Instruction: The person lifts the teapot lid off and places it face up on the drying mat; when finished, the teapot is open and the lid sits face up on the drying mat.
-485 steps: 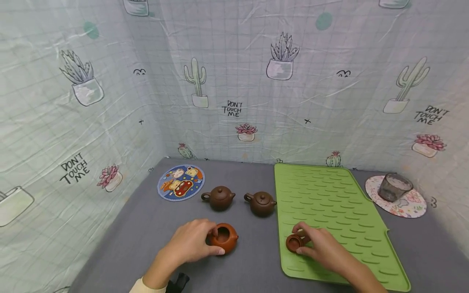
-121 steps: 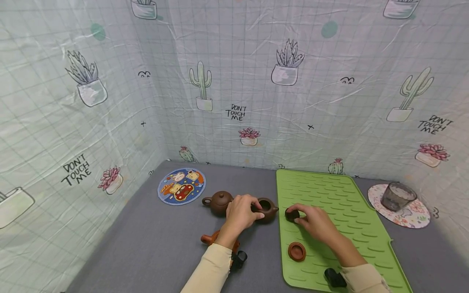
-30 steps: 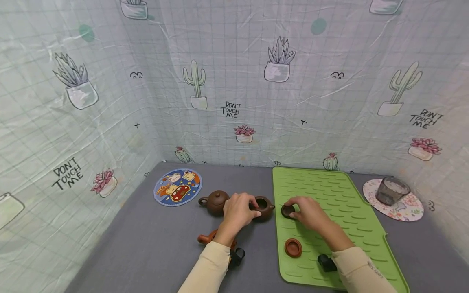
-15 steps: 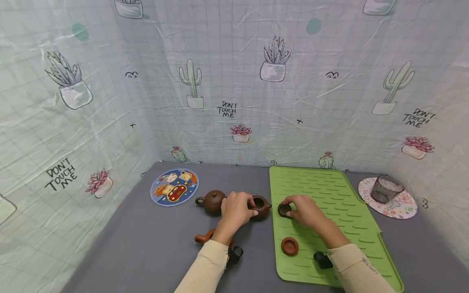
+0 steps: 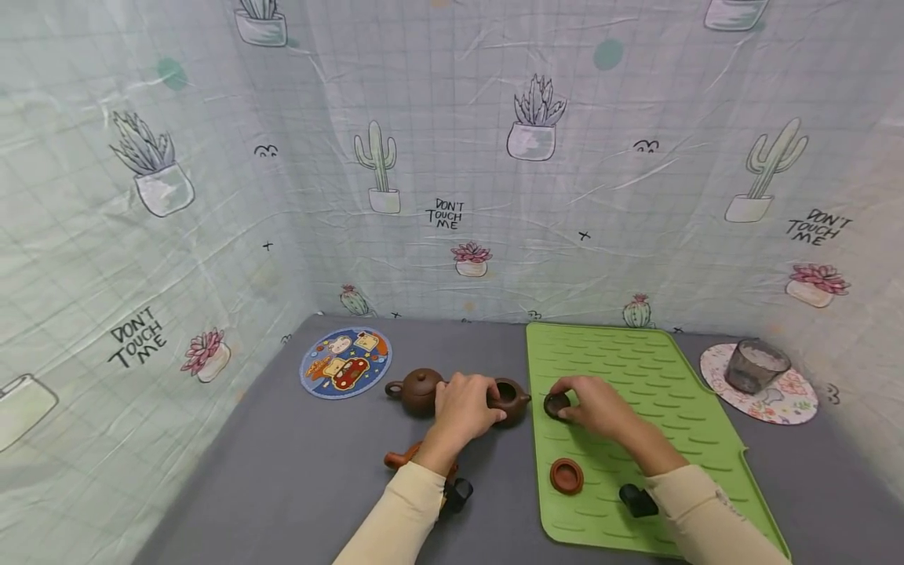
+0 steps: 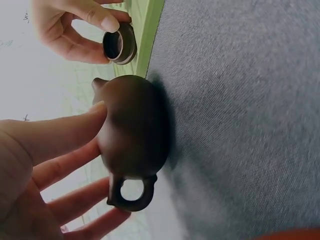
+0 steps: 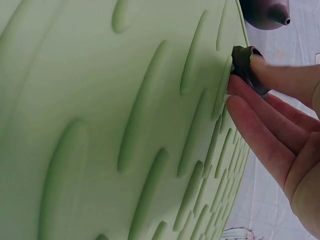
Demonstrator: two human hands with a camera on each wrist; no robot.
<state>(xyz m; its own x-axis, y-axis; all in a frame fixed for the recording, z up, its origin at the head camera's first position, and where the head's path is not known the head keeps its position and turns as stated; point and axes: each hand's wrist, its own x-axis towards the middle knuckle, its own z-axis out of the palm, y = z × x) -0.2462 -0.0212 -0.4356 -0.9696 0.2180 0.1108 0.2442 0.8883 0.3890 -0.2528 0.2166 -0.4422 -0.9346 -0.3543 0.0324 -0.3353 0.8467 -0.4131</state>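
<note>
Left hand [image 5: 462,404] cups an open brown teapot [image 6: 134,135] on the grey desk [image 5: 297,479]; right hand [image 5: 589,404] pinches its lid [image 6: 119,45] by the rim on the green mat [image 5: 636,369] (clay: small, light, rigid, likely breakable).

"DON'T TOUCH ME" in black hand-drawn capitals, printed three times on the backdrop sheet [image 5: 452,118]: at left beside a pink succulent [image 5: 138,336], at centre under the cactus print [image 5: 445,213], at far right below another cactus [image 5: 819,225]. No readable words on the round cartoon coaster [image 5: 345,362]. Nothing legible in either wrist view.
</note>
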